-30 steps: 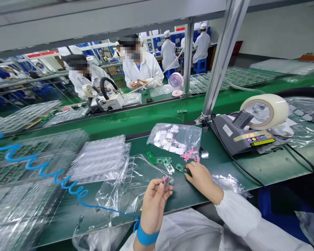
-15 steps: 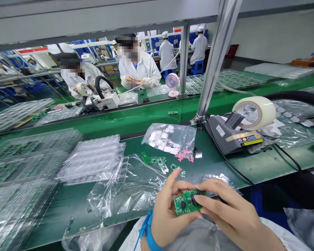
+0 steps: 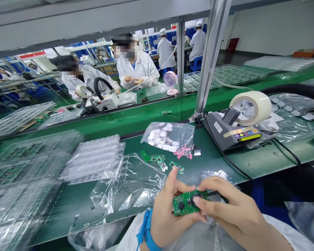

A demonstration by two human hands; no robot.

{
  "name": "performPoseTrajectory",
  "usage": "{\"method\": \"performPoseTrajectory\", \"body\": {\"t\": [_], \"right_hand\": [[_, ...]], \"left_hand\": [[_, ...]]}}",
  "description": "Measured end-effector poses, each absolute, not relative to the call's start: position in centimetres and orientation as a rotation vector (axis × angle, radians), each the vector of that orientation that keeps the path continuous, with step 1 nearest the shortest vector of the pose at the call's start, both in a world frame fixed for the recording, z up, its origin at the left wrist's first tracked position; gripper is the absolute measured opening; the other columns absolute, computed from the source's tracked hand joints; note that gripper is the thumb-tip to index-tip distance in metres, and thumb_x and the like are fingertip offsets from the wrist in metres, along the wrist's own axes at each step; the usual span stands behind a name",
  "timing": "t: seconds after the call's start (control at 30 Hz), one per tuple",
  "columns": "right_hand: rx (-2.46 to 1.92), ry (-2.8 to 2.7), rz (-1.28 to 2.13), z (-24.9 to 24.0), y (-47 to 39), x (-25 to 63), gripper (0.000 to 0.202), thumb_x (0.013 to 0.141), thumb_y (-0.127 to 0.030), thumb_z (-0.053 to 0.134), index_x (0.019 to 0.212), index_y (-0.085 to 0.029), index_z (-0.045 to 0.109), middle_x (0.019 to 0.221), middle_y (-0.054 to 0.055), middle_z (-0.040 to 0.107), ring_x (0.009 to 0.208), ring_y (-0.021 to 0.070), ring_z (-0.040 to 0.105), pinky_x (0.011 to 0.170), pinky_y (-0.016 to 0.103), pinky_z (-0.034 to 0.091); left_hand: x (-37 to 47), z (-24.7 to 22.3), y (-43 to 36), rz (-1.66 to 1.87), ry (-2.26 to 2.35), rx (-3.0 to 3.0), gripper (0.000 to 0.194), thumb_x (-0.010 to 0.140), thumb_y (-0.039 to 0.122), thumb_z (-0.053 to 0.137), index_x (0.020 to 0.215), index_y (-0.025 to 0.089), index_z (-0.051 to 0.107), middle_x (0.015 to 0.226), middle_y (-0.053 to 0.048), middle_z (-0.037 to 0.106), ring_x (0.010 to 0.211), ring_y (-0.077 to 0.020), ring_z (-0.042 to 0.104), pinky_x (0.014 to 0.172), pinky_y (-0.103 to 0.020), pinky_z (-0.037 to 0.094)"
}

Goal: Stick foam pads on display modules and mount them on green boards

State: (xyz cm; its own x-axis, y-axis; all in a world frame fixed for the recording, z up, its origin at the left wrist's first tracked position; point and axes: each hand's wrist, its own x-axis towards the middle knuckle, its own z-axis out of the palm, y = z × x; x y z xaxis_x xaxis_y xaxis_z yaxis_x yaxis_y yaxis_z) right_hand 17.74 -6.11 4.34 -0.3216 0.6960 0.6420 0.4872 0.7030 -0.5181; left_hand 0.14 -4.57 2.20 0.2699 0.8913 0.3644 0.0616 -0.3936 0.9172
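A small green circuit board (image 3: 178,206) with black round parts is held over the bench's front edge. My left hand (image 3: 165,212), with a blue band at the wrist, is closed round its left end and long edges. My right hand (image 3: 231,205) is closed on the right end, a fingertip pressing on a black round part there. A dark strip shows behind the right fingers; what it is I cannot make out. Just beyond my hands lie several loose circuit boards (image 3: 161,163), some pink pieces (image 3: 183,152) and a clear bag (image 3: 170,137) of white-and-silver pieces.
A grey tape dispenser (image 3: 225,134) carrying a large tape roll (image 3: 264,108) stands on the right. Stacked clear trays (image 3: 94,158) and loose plastic film (image 3: 138,190) cover the left. Behind runs a green belt (image 3: 136,120) with one board (image 3: 166,112); co-workers (image 3: 138,68) sit across it.
The view has shifted slightly. The single board on the belt has moved a little to the left. Both hands keep their hold on the circuit board, with the right fingertip still on the black part.
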Motion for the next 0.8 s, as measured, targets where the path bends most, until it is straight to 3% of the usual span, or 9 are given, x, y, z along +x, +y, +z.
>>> {"method": "performPoseTrajectory", "body": {"t": [0.2,0.33,0.43,0.5,0.67,0.8], "right_hand": [[-0.916,-2.015,0.336,3.2,-4.5,18.0,0.025,0.091,-0.014,0.041,0.089,-0.018,0.065,0.09,0.008,0.06,0.059,0.0061,0.057,0.05,0.015,0.049],[-0.933,-2.12,0.206,1.6,-3.3,18.7,0.024,0.092,-0.015,0.04,0.106,-0.019,0.058,0.097,0.01,0.062,0.088,0.0165,0.06,0.073,0.028,0.054],[-0.961,-2.316,0.296,0.8,-2.5,19.2,0.037,0.092,-0.016,0.039,0.129,-0.018,0.042,0.106,0.01,0.061,0.099,0.0186,0.057,0.08,0.03,0.053],[-0.941,-2.46,0.327,0.6,-2.1,19.3,0.044,0.09,-0.014,0.041,0.134,-0.018,0.035,0.108,0.01,0.06,0.099,0.0197,0.057,0.079,0.03,0.053],[-0.921,-2.511,0.283,-0.1,-0.7,18.9,0.051,0.088,-0.014,0.046,0.137,-0.017,0.033,0.103,0.01,0.064,0.093,0.0219,0.061,0.077,0.034,0.055],[-1.146,-2.274,0.269,-2.7,0.3,20.7,0.054,0.085,-0.031,0.054,0.135,-0.02,0.037,0.123,0.01,0.058,0.108,0.0238,0.058,0.082,0.032,0.055]], "left_hand": [[0.7,2.2,-3.9,1.069,0.991,1.625,0.095,0.061,0.025,0.077,0.135,0.043,0.022,0.09,0.003,0.063,0.082,-0.0153,0.06,0.076,-0.029,0.048],[0.8,1.6,-2.4,0.946,0.975,1.21,0.078,0.069,0.035,0.07,0.134,0.029,0.029,0.101,-0.003,0.059,0.095,-0.0178,0.056,0.085,-0.031,0.043],[0.8,0.8,-1.0,0.788,0.953,0.94,0.065,0.071,0.034,0.067,0.127,0.02,0.038,0.084,-0.001,0.06,0.08,-0.013,0.056,0.076,-0.028,0.042],[0.9,0.3,-0.2,0.656,0.948,0.88,0.063,0.064,0.029,0.072,0.119,0.018,0.044,0.075,0.002,0.059,0.069,-0.0104,0.055,0.068,-0.025,0.042],[0.9,-0.4,2.3,0.561,0.999,0.989,0.063,0.05,0.021,0.079,0.107,0.015,0.052,0.059,0.005,0.058,0.056,-0.011,0.055,0.056,-0.025,0.041],[-1.1,-0.7,9.0,0.673,1.218,1.13,0.052,0.06,0.018,0.075,0.107,0.014,0.054,0.061,0.004,0.06,0.053,-0.009,0.053,0.053,-0.024,0.043]]}}
